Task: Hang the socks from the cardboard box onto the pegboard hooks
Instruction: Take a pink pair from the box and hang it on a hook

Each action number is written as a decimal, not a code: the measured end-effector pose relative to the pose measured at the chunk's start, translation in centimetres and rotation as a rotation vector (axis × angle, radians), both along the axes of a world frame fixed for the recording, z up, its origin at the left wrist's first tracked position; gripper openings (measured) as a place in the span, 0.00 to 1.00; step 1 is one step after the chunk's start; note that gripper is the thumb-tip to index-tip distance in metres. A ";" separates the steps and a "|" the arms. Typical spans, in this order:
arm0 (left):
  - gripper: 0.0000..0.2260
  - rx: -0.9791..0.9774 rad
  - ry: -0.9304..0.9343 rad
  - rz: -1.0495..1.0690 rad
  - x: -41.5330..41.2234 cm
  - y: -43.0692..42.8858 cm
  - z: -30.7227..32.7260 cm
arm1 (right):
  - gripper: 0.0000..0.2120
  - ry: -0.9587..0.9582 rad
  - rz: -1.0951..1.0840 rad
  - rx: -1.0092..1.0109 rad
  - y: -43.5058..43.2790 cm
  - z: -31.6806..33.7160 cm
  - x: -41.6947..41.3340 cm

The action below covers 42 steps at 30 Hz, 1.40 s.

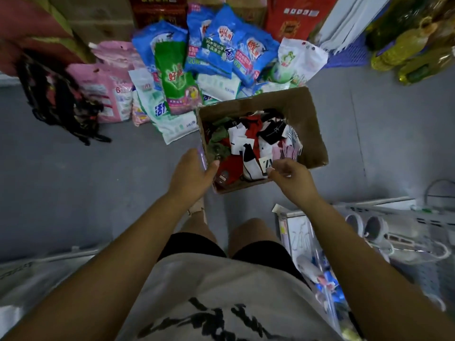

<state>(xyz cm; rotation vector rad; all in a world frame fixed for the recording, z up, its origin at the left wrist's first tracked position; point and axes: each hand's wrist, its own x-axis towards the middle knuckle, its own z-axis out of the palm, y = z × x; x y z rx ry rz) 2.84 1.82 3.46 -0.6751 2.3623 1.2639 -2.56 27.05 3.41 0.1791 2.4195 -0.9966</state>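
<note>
Leaning over the box (311, 129) on the grey floor (73, 168), the person is bracing it w/ the left hand (190, 172): thumb hooked over the wall at the near-left corner, fingers curling round the outside. Right hand (291, 179) is hovering at the box's near edge, fingers curled, tips right by the paper tag (266, 165) of a white sock (252, 168). Can't tell whether it's pinching anything. Socks (248, 141) are lying heaped inside, covering the bottom from near edge to approx. mid-box.

Judging the step as picking one pair: best taking it by the tag end, not the fabric, and lifting straight up so neighbours aren't dragging out, w/ the left steadying the box. Pegboard & hooks aren't showing anywhere I can make out, so a turn is prob. needed after.

Counts: 2 hands, 1 box. Socks are too tangled for an exact no.: red, white, black, green, pink, well over a handful. Beyond the box's far edge, soap-powder bags (216, 52) are lying piled, approx. a dozen or more. Oil bottles (403, 52) are standing at far right, at least 3.
</note>
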 end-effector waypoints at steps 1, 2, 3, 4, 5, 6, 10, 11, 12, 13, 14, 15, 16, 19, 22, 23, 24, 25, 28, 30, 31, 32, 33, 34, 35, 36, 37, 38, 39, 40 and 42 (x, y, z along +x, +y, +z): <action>0.25 0.023 -0.032 0.014 -1.3 -0.7 -1.0 | 0.15 -0.029 -0.045 0.002 -0.8 -1.1 -1.1; 0.26 0.047 -0.064 0.033 -2.5 -1.3 -2.2 | 0.16 -0.064 -0.094 -0.005 -1.4 -2.3 -2.2; 0.27 0.076 -0.097 0.046 -3.6 -1.8 -3.2 | 0.16 -0.096 -0.139 -0.011 -2.0 -3.5 -3.2; 0.29 0.113 -0.123 0.056 -4.5 -2.1 -4.3 | 0.17 -0.126 -0.172 -0.013 -2.4 -4.7 -4.2; 0.31 0.149 -0.152 0.062 -5.3 -2.4 -5.4 | 0.17 -0.157 -0.187 -0.010 -2.9 -6.0 -5.2; 0.31 0.173 -0.179 0.063 -5.8 -2.6 -6.6 | 0.18 -0.184 -0.181 0.003 -3.4 -7.4 -6.0; 0.19 0.205 -0.190 0.105 -5.6 -2.3 -10.3 | 0.24 -0.263 -0.063 0.110 -5.0 -12.3 -8.1; 0.18 0.221 -0.175 0.135 -5.2 -2.1 -10.8 | 0.25 -0.285 -0.047 0.125 -5.2 -13.3 -8.2; 0.18 0.241 -0.156 0.156 -4.8 -1.9 -11.1 | 0.26 -0.304 -0.031 0.139 -5.3 -14.2 -8.2; 0.19 0.262 -0.136 0.164 -4.4 -1.9 -11.3 | 0.26 -0.314 -0.025 0.156 -5.4 -15.0 -8.1; 0.21 0.278 -0.122 0.166 -4.1 -1.9 -11.5 | 0.24 -0.315 -0.029 0.171 -5.5 -15.7 -8.1; 0.21 0.288 -0.117 0.164 -4.0 -2.0 -11.5 | 0.21 -0.306 -0.042 0.180 -5.6 -16.2 -8.0; 0.22 0.295 -0.114 0.163 -4.0 -2.1 -11.4 | 0.18 -0.288 -0.061 0.185 -5.6 -16.6 -7.9; 0.22 0.319 -0.121 0.178 -4.2 -2.4 -10.8 | 0.16 -0.244 -0.104 0.164 -5.1 -16.1 -7.5; 0.20 0.228 -0.100 0.210 -4.3 -1.9 -9.8 | 0.11 -0.206 -0.128 0.070 -4.2 -13.5 -7.2; 0.19 0.160 -0.060 0.247 -4.2 -1.6 -9.3 | 0.11 -0.197 -0.136 0.026 -3.9 -12.3 -7.1; 0.16 0.111 0.013 0.303 -4.1 -1.3 -8.6 | 0.11 -0.193 -0.150 -0.028 -3.7 -11.0 -7.0; 0.13 0.099 0.118 0.361 -4.0 -0.9 -7.7 | 0.11 -0.198 -0.176 -0.094 -3.5 -9.7 -6.8; 0.07 0.215 0.322 0.355 -4.3 0.0 -5.6 | 0.13 -0.288 -0.303 -0.330 -3.1 -6.3 -6.4; 0.10 0.376 0.219 0.224 -5.2 0.8 -4.9 | 0.13 -0.375 -0.394 -0.482 -3.1 -4.8 -6.2; 0.15 0.451 0.103 0.136 -5.8 1.2 -4.7 | 0.13 -0.414 -0.427 -0.548 -3.2 -4.3 -6.2; 0.19 0.497 -0.022 0.047 -6.4 1.4 -4.7 | 0.14 -0.445 -0.453 -0.602 -3.4 -3.9 -6.2; 0.23 0.506 -0.124 -0.039 -6.9 1.6 -4.8 | 0.14 -0.465 -0.476 -0.646 -3.6 -3.6 -6.2; 0.25 0.490 -0.192 -0.114 -7.4 1.8 -5.0 | 0.14 -0.481 -0.496 -0.687 -3.7 -3.5 -6.3; 0.24 0.469 -0.223 -0.168 -7.8 2.0 -5.4 | 0.15 -0.493 -0.515 -0.721 -3.8 -3.6 -6.4; 0.24 0.456 -0.234 -0.196 -8.1 2.1 -5.7 | 0.15 -0.500 -0.534 -0.743 -3.9 -3.8 -6.5; 0.23 0.445 -0.233 -0.200 -8.4 2.3 -5.9 | 0.15 -0.499 -0.549 -0.741 -3.8 -4.1 -6.7; 0.22 0.436 -0.228 -0.186 -8.6 2.4 -6.0 | 0.13 -0.487 -0.565 -0.716 -3.5 -4.5 -7.0; 0.23 0.429 -0.225 -0.164 -8.9 2.6 -6.1 | 0.12 -0.465 -0.582 -0.669 -3.1 -4.9 -7.4; 0.22 0.430 -0.221 -0.137 -9.1 2.8 -6.4 | 0.12 -0.434 -0.596 -0.598 -2.6 -5.5 -7.8; 0.20 0.454 -0.229 -0.036 -9.4 3.2 -6.9 | 0.16 -0.354 -0.593 -0.387 -1.1 -6.9 -8.8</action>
